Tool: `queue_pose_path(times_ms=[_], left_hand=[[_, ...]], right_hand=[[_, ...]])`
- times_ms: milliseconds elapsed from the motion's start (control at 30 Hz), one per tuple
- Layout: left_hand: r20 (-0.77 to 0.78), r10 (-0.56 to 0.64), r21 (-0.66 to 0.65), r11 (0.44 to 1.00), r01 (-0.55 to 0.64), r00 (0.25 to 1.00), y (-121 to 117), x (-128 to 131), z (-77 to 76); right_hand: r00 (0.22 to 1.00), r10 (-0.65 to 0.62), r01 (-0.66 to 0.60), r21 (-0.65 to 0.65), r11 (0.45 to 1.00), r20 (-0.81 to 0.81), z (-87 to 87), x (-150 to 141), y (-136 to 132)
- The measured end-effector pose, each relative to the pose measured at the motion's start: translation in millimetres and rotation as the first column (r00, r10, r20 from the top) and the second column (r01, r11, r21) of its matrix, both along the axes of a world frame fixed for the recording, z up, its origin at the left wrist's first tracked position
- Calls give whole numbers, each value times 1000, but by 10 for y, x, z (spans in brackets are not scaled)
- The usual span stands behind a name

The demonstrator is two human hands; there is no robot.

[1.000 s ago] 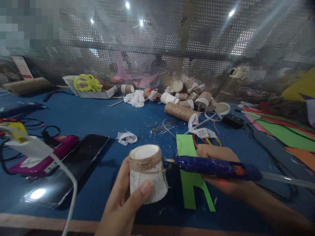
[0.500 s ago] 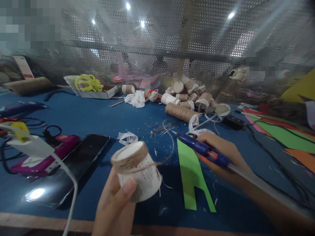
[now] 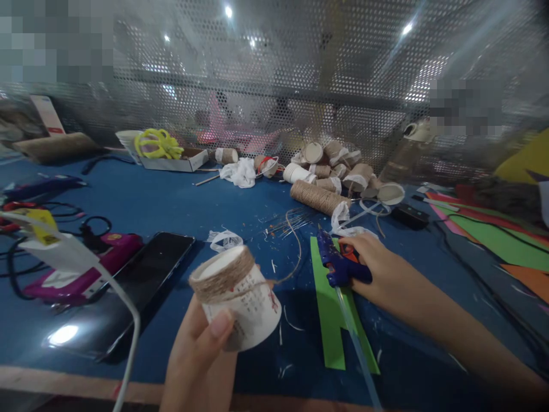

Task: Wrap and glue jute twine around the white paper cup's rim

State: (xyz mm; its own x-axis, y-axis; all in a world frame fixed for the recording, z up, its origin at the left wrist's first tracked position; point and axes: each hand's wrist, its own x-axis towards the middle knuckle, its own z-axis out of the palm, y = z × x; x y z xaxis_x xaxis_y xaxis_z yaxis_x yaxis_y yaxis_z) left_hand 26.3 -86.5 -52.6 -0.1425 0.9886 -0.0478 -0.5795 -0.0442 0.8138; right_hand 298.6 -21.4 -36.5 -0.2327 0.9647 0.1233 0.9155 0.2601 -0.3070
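My left hand grips a white paper cup, tilted, its printed side toward me. Jute twine is wound in several turns around one end of the cup. A loose strand runs from it across the table to the twine spool. In my right hand is a blue hot glue gun, its nozzle pointing away from me and a clear glue stick trailing from its rear. Beneath the gun lies a cut piece of green paper.
Wrapped cups are heaped at the back by the perforated metal screen. A smartphone, a purple power strip and a white cable lie at left. Coloured paper sheets and black cords are at right.
My right hand has turned the glue gun from sideways to pointing away, so its handle now shows. The cup in my left hand has barely moved. The view has shifted slightly.
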Motion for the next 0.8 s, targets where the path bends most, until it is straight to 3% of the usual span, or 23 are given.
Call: queue_pose_path(times_ms=[167, 300, 367, 467, 567, 700, 800], left_hand=[[-13, 9, -38, 999, -9, 1000, -27, 19, 18], [-126, -66, -88, 995, 55, 990, -98, 56, 26], [-175, -96, -100, 992, 80, 980, -113, 76, 25], [-258, -98, -91, 993, 77, 961, -114, 124, 44], [-308, -55, -72, 997, 34, 950, -112, 182, 83], [-358, -12, -33, 999, 0, 934, -129, 224, 120], [-391, -6, -16, 1000, -1, 921, -148, 226, 129]], right_hand=[[989, 137, -139, -19, 990, -58, 17, 93, -14], [960, 243, -222, 153, 963, -139, 110, -15, -65], [902, 343, -288, 225, 931, -261, 161, -144, -126], [786, 438, -449, 86, 890, -437, 196, -332, -230], [694, 435, -543, -21, 839, -574, 183, -428, -294], [668, 373, -530, -60, 846, -644, 155, -450, -297], [661, 407, -537, -19, 843, -630, 137, -457, -281]])
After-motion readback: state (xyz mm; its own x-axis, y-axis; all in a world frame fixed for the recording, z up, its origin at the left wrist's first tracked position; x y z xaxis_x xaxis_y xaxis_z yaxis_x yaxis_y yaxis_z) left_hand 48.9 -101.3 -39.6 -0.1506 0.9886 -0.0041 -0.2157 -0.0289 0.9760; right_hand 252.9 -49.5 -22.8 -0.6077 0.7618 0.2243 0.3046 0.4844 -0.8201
